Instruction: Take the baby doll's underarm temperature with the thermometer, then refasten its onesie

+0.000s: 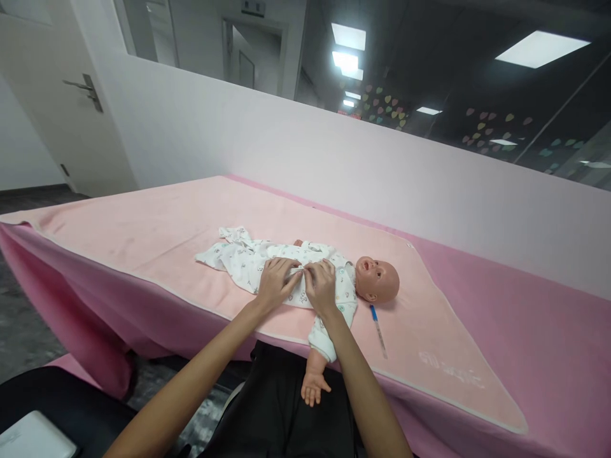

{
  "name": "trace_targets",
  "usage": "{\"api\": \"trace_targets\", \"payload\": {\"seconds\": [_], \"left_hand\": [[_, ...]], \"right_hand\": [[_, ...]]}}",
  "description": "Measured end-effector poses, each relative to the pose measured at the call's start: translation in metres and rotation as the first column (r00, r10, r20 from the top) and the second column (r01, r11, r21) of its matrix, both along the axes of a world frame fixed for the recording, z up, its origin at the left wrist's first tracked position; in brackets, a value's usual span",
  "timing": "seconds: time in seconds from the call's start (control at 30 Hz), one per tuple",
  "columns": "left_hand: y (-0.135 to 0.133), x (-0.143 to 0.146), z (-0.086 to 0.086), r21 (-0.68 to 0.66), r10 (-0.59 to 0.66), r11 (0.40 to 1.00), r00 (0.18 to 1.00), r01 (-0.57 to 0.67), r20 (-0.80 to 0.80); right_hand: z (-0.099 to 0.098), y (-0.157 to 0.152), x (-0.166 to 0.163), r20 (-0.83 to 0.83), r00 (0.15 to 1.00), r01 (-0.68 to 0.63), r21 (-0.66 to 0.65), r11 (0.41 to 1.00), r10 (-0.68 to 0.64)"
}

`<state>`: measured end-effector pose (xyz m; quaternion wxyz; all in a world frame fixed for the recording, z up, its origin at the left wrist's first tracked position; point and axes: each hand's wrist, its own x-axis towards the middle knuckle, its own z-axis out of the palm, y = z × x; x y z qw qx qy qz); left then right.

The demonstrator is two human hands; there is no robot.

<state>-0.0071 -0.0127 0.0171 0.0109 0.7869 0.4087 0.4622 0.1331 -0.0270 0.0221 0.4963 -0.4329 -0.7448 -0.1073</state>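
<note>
A baby doll (379, 280) lies on its back on the pink mat, head to the right, dressed in a white patterned romper (243, 257). My left hand (277, 280) rests on the front of the romper with its fingers pinched on the cloth. Right beside it, my right hand (321, 283) also pinches the romper's front, the fingertips of both hands nearly meeting. Whatever fastening lies under the fingers is hidden. One doll arm (315, 375) hangs over the near table edge, next to my right forearm. The romper's legs stretch flat to the left.
A thermometer-like stick with a blue cap (377, 327) lies near the doll's head. The pink mat (157, 222) covers much of the table, whose pink cloth (534, 305) hangs down in front. Behind stands a white wall (267, 140) with a window; a white device (38, 436) sits lower left.
</note>
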Motion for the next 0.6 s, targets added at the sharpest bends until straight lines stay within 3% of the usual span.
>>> {"api": "trace_targets", "payload": {"seconds": [0.6], "left_hand": [[0.0024, 0.0008, -0.0021, 0.001, 0.028, 1.000, 0.999, -0.028, -0.045]], "right_hand": [[-0.0021, 0.0033, 0.0009, -0.005, 1.000, 0.026, -0.056, 0.998, -0.026]]}}
